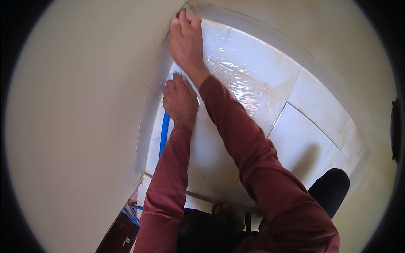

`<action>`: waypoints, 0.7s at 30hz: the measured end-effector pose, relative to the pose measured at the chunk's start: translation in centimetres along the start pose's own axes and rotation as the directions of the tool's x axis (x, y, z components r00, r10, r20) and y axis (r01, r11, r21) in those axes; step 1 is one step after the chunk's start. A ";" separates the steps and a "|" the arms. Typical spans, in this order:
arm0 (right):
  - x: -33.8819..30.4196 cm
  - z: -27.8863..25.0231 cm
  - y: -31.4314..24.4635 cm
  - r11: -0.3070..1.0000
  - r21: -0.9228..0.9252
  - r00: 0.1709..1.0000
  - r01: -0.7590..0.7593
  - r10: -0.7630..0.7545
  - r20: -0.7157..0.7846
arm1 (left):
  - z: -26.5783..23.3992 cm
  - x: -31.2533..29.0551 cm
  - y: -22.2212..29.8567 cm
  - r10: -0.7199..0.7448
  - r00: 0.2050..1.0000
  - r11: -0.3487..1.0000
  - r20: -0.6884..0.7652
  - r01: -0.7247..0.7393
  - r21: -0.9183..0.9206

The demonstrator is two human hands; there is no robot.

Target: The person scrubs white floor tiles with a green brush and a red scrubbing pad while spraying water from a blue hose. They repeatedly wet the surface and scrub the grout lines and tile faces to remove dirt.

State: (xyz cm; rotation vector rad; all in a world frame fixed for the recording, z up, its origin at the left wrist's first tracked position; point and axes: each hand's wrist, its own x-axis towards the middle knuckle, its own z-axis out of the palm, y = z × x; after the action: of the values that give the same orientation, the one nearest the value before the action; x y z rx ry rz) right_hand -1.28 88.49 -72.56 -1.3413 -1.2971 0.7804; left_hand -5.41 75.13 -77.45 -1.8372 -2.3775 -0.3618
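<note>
My left hand point(180, 101) is low over the wet floor, its fingers curled round the end part of a blue hose point(164, 133). The hose comes up beside my left forearm and disappears under the hand; its mouth is hidden. Further away, my right hand point(185, 44) reaches into the corner where two walls meet. Its fingers are closed and bent against the left wall's foot. A small dark reddish bit shows at the fingertips, too little to tell what it is. Water point(236, 82) spreads in ripples over the white floor tiles point(261, 55) to the right of both hands.
A plain cream wall point(84, 105) stands close on the left, and another wall point(337, 42) curves round the far right. At lower left, more loops of blue hose point(133, 214) lie by a dark brown door or panel point(118, 234). My dark-clothed knee point(331, 189) is at lower right.
</note>
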 end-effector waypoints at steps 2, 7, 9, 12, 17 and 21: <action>3.2 0.5 0.2 0.987 0.159 0.994 0.015 0.003 -0.112 | 0.3 0.5 0.3 0.034 0.999 0.999 -0.027 -0.033 0.018; -0.7 1.2 1.1 0.977 0.203 0.998 0.066 -0.066 -0.006 | 0.4 -0.1 -0.8 0.064 0.998 0.998 0.017 -0.065 0.002; 3.3 -0.2 0.7 0.985 0.161 0.998 -0.059 0.056 0.022 | -0.2 -0.1 0.6 -0.013 0.998 1.000 0.055 0.012 0.014; 1.1 -0.5 -0.1 0.992 0.109 0.996 -0.059 0.051 0.075 | -0.6 -0.1 0.2 -0.012 0.996 1.000 0.084 0.013 -0.010; 0.6 1.0 -0.3 0.969 0.233 0.996 -0.082 0.071 0.055 | 0.1 -0.4 -0.8 -0.018 0.995 0.999 0.095 0.015 0.039; 1.3 2.0 0.6 0.916 0.328 0.973 -0.230 0.228 0.047 | 0.4 -0.3 -0.6 -0.021 0.991 0.999 0.128 0.017 0.029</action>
State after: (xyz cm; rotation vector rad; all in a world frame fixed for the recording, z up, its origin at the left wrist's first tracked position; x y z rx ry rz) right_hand -2.74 90.29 -73.32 -1.2264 -0.9686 1.1147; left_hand -5.90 74.79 -78.01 -1.8814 -2.4710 -0.2169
